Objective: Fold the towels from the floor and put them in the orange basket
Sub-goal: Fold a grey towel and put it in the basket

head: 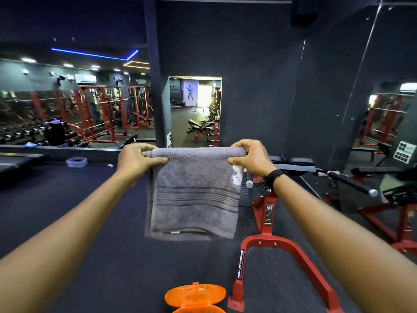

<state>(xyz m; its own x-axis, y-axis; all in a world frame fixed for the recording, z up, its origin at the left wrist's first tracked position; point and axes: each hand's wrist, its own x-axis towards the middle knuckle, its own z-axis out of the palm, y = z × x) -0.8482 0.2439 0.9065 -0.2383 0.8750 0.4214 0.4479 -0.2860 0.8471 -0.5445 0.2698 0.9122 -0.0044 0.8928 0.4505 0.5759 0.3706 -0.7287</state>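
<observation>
Both hands, left point(137, 160) and right point(250, 158), pinch the top corners of a grey terry towel point(194, 195). It hangs doubled, ribbed bands across it. The orange plastic basket point(196, 298) sits near.

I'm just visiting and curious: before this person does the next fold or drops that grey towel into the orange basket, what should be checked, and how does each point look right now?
1. Left hand pinches the top corner of the grey towel: ok.
2. Right hand pinches the other top corner: ok.
3. Towel hangs clear of the floor, top edge level: ok.
4. Towel is already doubled, layers showing at the bottom edge; whether the edges line up exactly: cannot tell.
5. Orange basket open, its lid flipped back: ok.
6. Room inside the basket: cannot tell, it is cut off at the picture's edge.
</observation>
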